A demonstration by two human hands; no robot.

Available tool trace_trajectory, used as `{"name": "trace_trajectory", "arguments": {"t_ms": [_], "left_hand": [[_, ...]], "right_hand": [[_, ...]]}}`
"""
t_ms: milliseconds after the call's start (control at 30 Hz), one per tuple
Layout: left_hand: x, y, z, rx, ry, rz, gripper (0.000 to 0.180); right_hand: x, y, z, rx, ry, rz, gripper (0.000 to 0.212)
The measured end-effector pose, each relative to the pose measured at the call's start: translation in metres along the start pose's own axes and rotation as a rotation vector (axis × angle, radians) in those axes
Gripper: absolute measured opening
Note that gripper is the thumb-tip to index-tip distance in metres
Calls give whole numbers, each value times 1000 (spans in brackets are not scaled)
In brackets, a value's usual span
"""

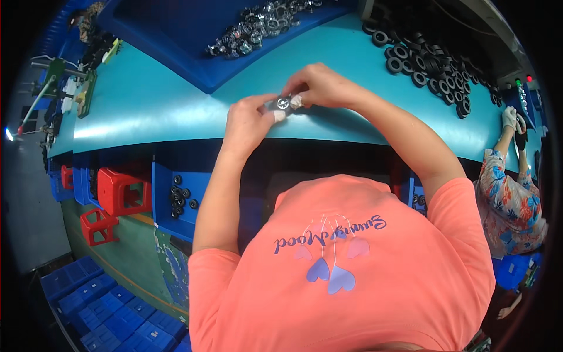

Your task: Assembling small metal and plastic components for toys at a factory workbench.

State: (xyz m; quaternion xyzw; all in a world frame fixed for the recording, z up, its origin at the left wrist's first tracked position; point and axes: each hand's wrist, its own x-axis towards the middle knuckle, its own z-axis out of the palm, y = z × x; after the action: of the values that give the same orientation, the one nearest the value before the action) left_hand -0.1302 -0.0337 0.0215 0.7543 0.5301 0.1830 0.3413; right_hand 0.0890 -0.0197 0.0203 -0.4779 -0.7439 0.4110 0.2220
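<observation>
Just inside the table's near edge, I hold a small wheel (283, 104) with a shiny silver hub and a dark rim between both hands. My left hand (246, 121) closes on its left side with thumb and fingers. From the right, my right hand (322, 85) grips the other side, fingers bent over the top. White covers wrap the thumb tips. Part of the dark rim is hidden by my fingers. Beyond my hands, a blue tray (202, 81) holds a heap of shiny chrome hubs (258, 32).
Loose black rubber tyres (448, 82) lie in a pile at the far right of the turquoise table (152, 111). A blue bin (161, 199) with several small wheels sits below its edge. Red stools (117, 190) stand left. A co-worker's gloved hands (511, 119) are at the right.
</observation>
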Motion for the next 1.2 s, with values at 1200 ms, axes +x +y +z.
{"name": "trace_trajectory", "arguments": {"t_ms": [1200], "left_hand": [[-185, -162, -72, -125, 703, -450, 32]], "right_hand": [[-42, 67, 1, 375, 177, 224, 29]]}}
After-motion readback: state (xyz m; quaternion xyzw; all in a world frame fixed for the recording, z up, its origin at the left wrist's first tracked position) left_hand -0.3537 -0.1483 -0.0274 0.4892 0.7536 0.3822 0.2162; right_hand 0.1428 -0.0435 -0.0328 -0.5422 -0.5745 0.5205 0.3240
